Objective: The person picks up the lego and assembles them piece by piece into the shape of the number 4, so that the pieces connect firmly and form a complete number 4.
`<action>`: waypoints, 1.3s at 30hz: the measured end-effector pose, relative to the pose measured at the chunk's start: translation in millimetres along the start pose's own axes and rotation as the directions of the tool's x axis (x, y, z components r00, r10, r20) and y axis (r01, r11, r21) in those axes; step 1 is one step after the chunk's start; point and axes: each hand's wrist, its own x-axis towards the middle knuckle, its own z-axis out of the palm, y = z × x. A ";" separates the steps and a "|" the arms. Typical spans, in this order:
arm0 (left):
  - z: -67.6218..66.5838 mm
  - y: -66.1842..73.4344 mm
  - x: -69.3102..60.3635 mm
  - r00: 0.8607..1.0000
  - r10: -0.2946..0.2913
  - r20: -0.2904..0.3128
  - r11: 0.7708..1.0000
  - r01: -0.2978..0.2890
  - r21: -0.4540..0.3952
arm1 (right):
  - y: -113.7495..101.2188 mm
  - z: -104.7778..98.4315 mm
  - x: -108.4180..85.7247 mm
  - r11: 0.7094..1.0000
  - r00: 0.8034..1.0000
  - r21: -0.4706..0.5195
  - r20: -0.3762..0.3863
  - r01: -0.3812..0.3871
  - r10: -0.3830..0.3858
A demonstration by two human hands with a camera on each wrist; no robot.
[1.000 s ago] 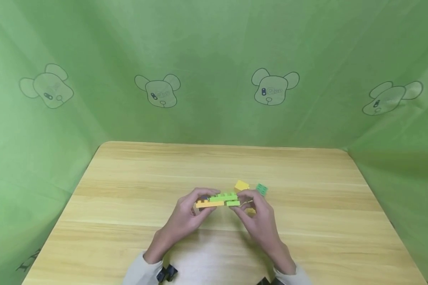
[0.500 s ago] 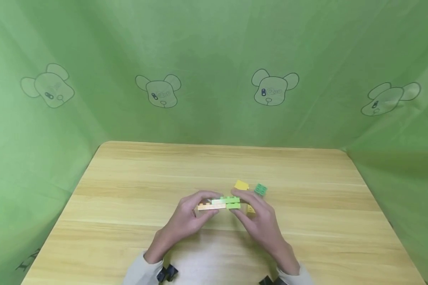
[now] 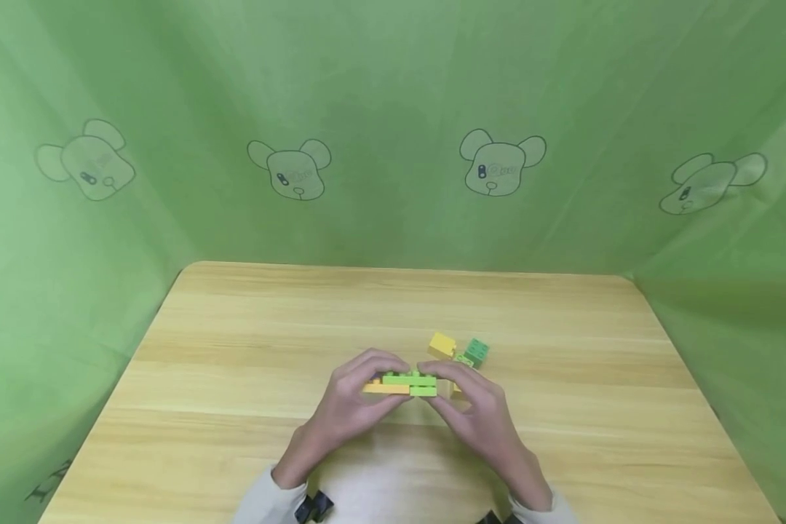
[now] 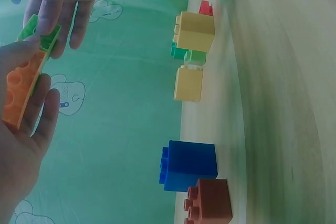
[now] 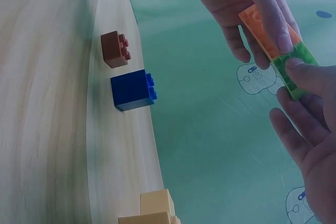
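An orange building brick [image 3: 386,388] and a short light-green brick [image 3: 423,391] lie end to end, with a longer light-green brick [image 3: 406,380] across their tops. My left hand [image 3: 347,402] grips the orange end between thumb and fingers. At the other end, my right hand [image 3: 481,411] pinches the green bricks. The left wrist view shows the undersides, the left thumb near the seam between orange brick [image 4: 21,90] and green. In the right wrist view both thumbs press close together on the held bricks. Fingers hide part of the far side.
Beyond my right hand lie a yellow brick [image 3: 442,346], a dark green brick [image 3: 477,351] and a light-green one [image 3: 463,359]. The wrist views also show a blue brick [image 5: 131,90], a brown brick [image 5: 114,49] and a red brick [image 4: 205,8]. Green cloth [image 3: 393,204] surrounds the wooden table [image 3: 249,313].
The held bricks have come slightly nearer my body. A gap between the top green brick and the short green one has closed, and their right ends now line up.
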 end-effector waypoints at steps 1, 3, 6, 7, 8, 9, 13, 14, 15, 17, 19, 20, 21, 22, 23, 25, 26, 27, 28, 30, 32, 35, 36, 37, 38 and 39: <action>0.0 -0.1 -0.1 1.000 0.004 0.000 1.000 -0.004 0.003 | -0.2 0.0 0.4 1.000 1.000 -0.001 -0.001 0.003 -0.003; 0.1 -0.3 -0.2 1.000 0.013 -0.001 1.000 -0.013 0.013 | -0.2 0.2 0.9 1.000 1.000 -0.002 -0.007 0.012 -0.012; 0.7 -1.2 -0.6 1.000 0.025 -0.005 0.999 -0.025 0.027 | 0.0 0.6 1.7 1.000 1.000 -0.005 -0.018 0.023 -0.024; 1.0 -1.6 -0.8 0.999 0.032 -0.007 0.999 -0.032 0.032 | 0.1 0.7 1.6 1.000 1.000 -0.006 -0.019 0.023 -0.023; 1.2 -1.8 -0.8 0.999 0.035 -0.009 0.999 -0.035 0.036 | 0.1 0.9 1.7 1.000 0.999 -0.007 -0.023 0.029 -0.029; 1.5 -1.9 -0.8 0.999 0.038 -0.010 0.999 -0.037 0.039 | 0.1 1.1 1.7 0.999 0.999 -0.008 -0.026 0.035 -0.035; 2.3 -1.9 -1.1 0.999 0.032 -0.011 0.999 -0.031 0.044 | 0.6 0.3 0.8 0.998 0.998 -0.025 -0.033 0.049 -0.050; 2.3 -1.4 -1.0 1.000 0.024 -0.009 0.999 -0.023 0.042 | 0.9 0.0 0.7 0.998 0.998 -0.024 -0.033 0.052 -0.053; 2.3 -1.2 -0.9 1.000 0.020 -0.008 0.999 -0.020 0.038 | 1.0 -0.6 0.5 0.999 0.998 -0.022 -0.029 0.050 -0.050; 2.8 -0.9 -0.7 1.000 0.012 -0.004 1.000 -0.011 0.024 | 0.8 -2.2 0.4 0.999 0.999 -0.019 -0.016 0.037 -0.037; 3.8 -0.6 -0.6 1.000 0.007 0.002 1.000 -0.007 0.010 | 0.1 -4.3 0.0 1.000 1.000 -0.011 0.003 0.018 -0.018; 4.5 -0.5 -0.6 1.000 0.005 0.005 1.000 -0.005 0.006 | -0.2 -5.5 -0.2 1.000 1.000 -0.007 0.013 0.013 -0.013; 5.2 -0.3 -0.8 1.000 0.005 0.008 1.000 -0.005 0.004 | -0.6 -6.8 -0.3 1.000 1.000 -0.013 0.021 0.012 -0.011; 6.0 -0.4 -1.0 1.000 0.000 0.013 1.000 0.000 0.004 | -0.7 -8.2 -0.5 1.000 1.000 -0.020 0.030 0.010 -0.010; 6.8 -0.3 -1.1 1.000 -0.006 0.018 1.000 0.006 0.011 | -0.4 -9.8 -1.0 1.000 0.999 -0.027 0.038 0.009 -0.008; 8.0 -0.2 -1.8 0.999 -0.028 0.035 0.999 0.027 0.025 | -0.1 -13.1 -1.5 0.999 0.999 -0.043 0.049 0.004 -0.002; 8.6 -0.3 -2.2 0.998 -0.041 0.044 0.999 0.040 0.037 | 0.1 -15.0 -1.6 0.999 0.999 -0.047 0.050 0.001 0.001; 8.9 -0.2 -2.6 0.997 -0.064 0.053 0.997 0.061 0.044 | 0.2 -17.2 -1.7 0.999 0.999 -0.048 0.050 -0.008 0.010; 9.3 0.0 -3.1 0.994 -0.091 0.061 0.995 0.089 0.043 | 0.3 -19.6 -1.9 0.999 0.998 -0.047 0.049 -0.023 0.025; 10.1 0.2 -4.5 0.985 -0.156 0.071 0.988 0.154 0.033 | -0.2 -24.5 -1.4 0.997 0.998 -0.058 0.034 -0.050 0.052; 11.7 0.3 -6.3 0.971 -0.228 0.073 0.974 0.228 0.011 | -0.6 -29.0 -0.9 0.995 0.997 -0.064 0.014 -0.071 0.072; 16.8 -1.3 -10.5 0.931 -0.346 0.114 0.936 0.351 -0.030 | -1.9 -34.0 -0.3 0.992 0.995 -0.087 -0.010 -0.095 0.095; 19.2 -1.8 -12.0 0.914 -0.380 0.141 0.921 0.388 -0.032 | -2.1 -34.9 -0.2 0.991 0.995 -0.087 -0.014 -0.100 0.099; 21.9 -2.4 -13.3 0.897 -0.407 0.173 0.908 0.418 -0.031 | -2.3 -35.5 -0.1 0.992 0.995 -0.086 -0.019 -0.097 0.096; 25.0 -3.0 -14.4 0.876 -0.433 0.212 0.894 0.448 -0.025 | -2.5 -35.9 0.1 0.992 0.995 -0.081 -0.022 -0.095 0.093; 28.2 -3.6 -15.4 0.858 -0.447 0.252 0.885 0.466 -0.016 | -2.7 -36.1 0.4 0.993 0.996 -0.079 -0.022 -0.092 0.091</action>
